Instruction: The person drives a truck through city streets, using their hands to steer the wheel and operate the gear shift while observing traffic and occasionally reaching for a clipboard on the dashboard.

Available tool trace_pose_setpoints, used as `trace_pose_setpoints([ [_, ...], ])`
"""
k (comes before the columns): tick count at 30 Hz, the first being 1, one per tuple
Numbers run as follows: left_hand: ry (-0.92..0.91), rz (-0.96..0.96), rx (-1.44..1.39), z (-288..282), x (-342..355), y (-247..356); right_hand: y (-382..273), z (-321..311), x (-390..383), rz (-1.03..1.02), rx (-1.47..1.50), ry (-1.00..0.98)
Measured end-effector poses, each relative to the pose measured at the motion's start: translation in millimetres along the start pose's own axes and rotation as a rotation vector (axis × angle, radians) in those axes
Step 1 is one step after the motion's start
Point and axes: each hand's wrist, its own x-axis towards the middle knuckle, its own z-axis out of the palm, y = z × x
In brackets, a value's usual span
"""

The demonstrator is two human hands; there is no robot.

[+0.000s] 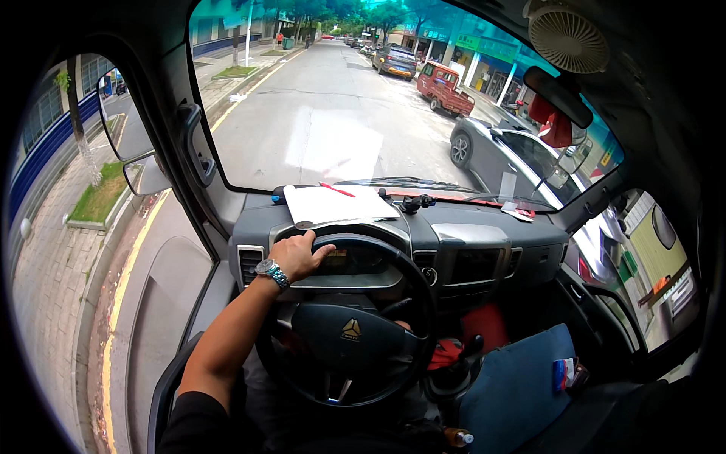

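Note:
My left hand (296, 256), with a metal watch (272, 273) at its wrist, lies over the upper left of the black steering wheel (428, 299). Its fingers curl over the rim, and the thumb points right along it. Low behind the wheel, right of the hub, a small skin-coloured patch shows, perhaps part of my right hand (403, 325); its fingers are hidden. Above the wheel, a white paper pad (329, 210) rests on the dashboard with a red pen (337, 189) on top.
A gear lever (473, 346) stands right of the wheel, beside a blue seat (518, 374). Through the windshield, a light-coloured car (522, 155) is close on the right, with a red three-wheeled truck (445, 89) farther on. A kerb (98, 303) runs along the left.

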Motion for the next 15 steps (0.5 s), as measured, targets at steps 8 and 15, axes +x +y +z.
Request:
trace_pose_setpoints([
  [8, 0.086, -0.025, -0.051, 7.6, -11.5, -10.2, -21.7, -30.6, 26.1, -0.001, 0.012, -0.024],
  [15, 0.093, -0.013, -0.054, 8.4, -9.0, -5.0, -25.4, -27.1, 32.2, 0.017, 0.095, 0.048],
])
